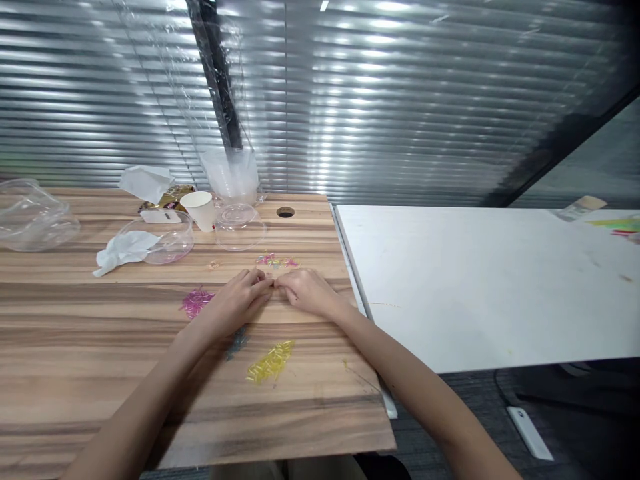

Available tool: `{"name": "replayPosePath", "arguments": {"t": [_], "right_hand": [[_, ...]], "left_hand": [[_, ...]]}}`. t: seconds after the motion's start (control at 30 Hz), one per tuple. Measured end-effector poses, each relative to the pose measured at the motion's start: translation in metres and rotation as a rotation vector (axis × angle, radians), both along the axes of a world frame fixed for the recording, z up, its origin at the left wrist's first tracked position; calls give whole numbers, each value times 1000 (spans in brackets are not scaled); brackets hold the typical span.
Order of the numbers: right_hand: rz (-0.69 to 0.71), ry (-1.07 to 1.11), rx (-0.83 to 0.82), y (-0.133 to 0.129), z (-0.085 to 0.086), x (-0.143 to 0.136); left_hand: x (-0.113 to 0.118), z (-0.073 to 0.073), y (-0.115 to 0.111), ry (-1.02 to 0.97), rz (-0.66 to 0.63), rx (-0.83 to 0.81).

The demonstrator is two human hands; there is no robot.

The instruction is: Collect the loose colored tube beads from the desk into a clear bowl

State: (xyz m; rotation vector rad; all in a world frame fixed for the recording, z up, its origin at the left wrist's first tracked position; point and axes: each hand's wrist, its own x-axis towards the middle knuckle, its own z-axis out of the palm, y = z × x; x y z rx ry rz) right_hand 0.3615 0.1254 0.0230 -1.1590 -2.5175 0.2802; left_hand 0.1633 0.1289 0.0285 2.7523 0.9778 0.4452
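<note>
My left hand (246, 293) and my right hand (306, 291) meet over the wooden table, fingertips almost touching. Both sets of fingers are closed in a pinch; whatever lies between them is too small to make out. Just beyond the fingertips is a row of small mixed-colour plastic pieces (276, 261). A pile of purple pieces (195, 302) lies left of my left hand. Partly behind my left wrist is a dark blue-grey pile (237, 342). Nearer to me sits a pile of yellow tube-like pieces (271, 362).
Toward the back stand a paper cup (199, 211), stacked clear plastic cups (231, 175), a round clear container (175, 248) with a crumpled tissue (125, 251), a clear lid (240, 230) and a tissue pack (170, 200). A white table (490, 287) adjoins on the right.
</note>
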Motion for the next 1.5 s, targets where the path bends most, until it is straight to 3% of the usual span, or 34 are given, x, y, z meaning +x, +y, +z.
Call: {"name": "replayPosePath", "arguments": {"t": [0.4,1.5], "right_hand": [[-6,2,11,0,0,0],[17,9,17,1,-2,0]], "left_hand": [[3,5,-2,25,11,13],[3,2,-1,33,26,8]]}}
